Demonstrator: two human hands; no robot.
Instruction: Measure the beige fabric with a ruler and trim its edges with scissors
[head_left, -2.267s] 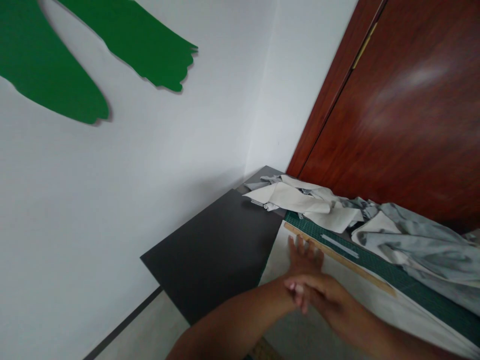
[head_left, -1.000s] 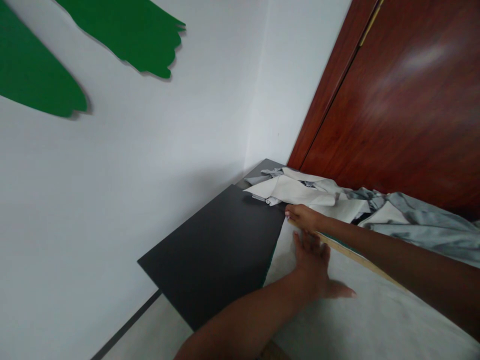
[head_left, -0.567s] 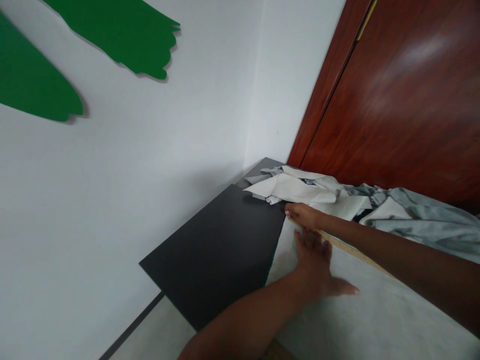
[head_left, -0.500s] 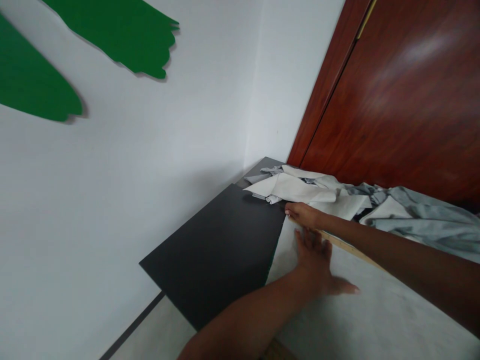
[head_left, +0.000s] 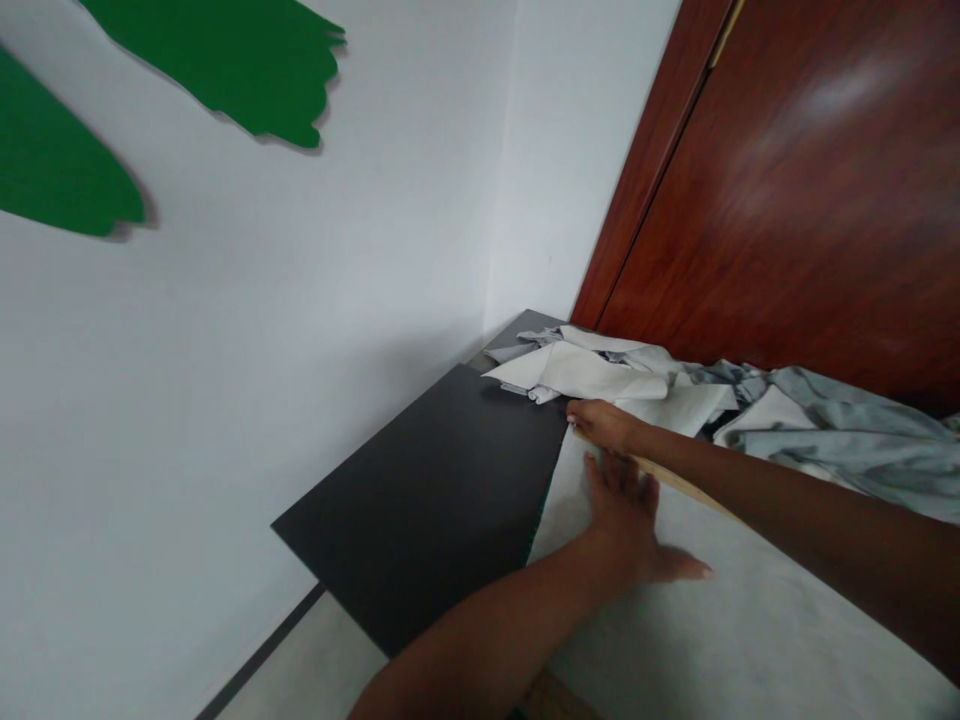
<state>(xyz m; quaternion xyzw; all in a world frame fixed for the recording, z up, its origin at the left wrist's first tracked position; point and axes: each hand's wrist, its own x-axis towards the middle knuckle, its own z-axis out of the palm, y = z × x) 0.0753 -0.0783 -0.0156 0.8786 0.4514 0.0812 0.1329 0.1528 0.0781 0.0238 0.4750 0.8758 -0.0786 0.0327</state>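
A pale whitish sheet (head_left: pixel 780 620), perhaps cloth, lies over the dark board, with a thin green line along its left edge. Along its far side runs a narrow wooden strip (head_left: pixel 694 490) that looks like a ruler. My left hand (head_left: pixel 626 515) rests palm down on the sheet, fingers spread against the strip and thumb pointing right. Beyond it, my right hand (head_left: pixel 600 424) is closed at the sheet's far left corner, by the strip's end. What its fingertips pinch is hidden.
The dark board (head_left: pixel 442 500) reaches left to the white wall (head_left: pixel 300 330). Crumpled white and grey cloth (head_left: pixel 600 372) is heaped behind my right hand, along a reddish wooden door (head_left: pixel 810 220). Green shapes (head_left: pixel 232 70) are fixed on the wall.
The whole view has shifted slightly, so everything sits a little further left. Both hands keep nearly the same place on the sheet and strip.
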